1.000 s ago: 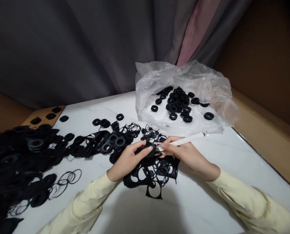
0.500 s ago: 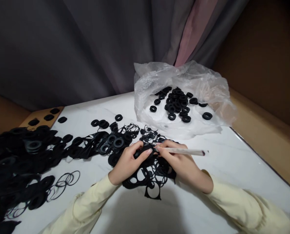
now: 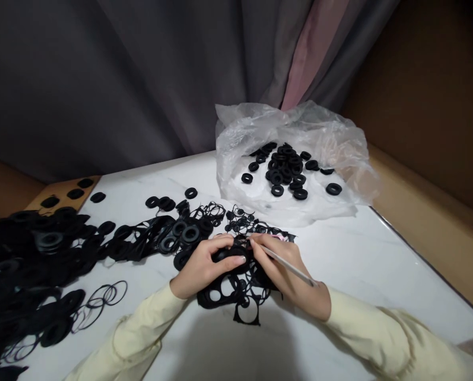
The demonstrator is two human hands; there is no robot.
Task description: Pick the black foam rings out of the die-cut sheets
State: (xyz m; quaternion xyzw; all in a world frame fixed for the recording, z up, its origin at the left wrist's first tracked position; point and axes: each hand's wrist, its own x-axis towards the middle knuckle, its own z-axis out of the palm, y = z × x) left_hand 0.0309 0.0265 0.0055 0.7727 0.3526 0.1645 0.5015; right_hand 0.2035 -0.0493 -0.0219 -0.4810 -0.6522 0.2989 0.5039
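Note:
My left hand (image 3: pixel 204 267) grips a thick black rubber ring (image 3: pixel 236 260) between thumb and fingers, low over the table. Close beside it, my right hand (image 3: pixel 286 272) is closed on a slim white pen-shaped tool (image 3: pixel 289 267), whose shaft slants back over the hand. The tool's working end is hidden among the fingers at the ring. Beneath both hands lies a tangle of black rubber offcuts (image 3: pixel 247 311) with round holes and thin loops.
A clear plastic bag (image 3: pixel 236 135) with several black rings (image 3: pixel 286 172) lies at the back right. Heaped black rings and strips (image 3: pixel 29 264) cover the left side of the white table (image 3: pixel 383 275). A grey curtain (image 3: pixel 141 79) hangs behind.
The white tool has swung from nearly level, pointing right, to slanting down toward my right wrist. My left hand still holds the ring, in nearly the same place.

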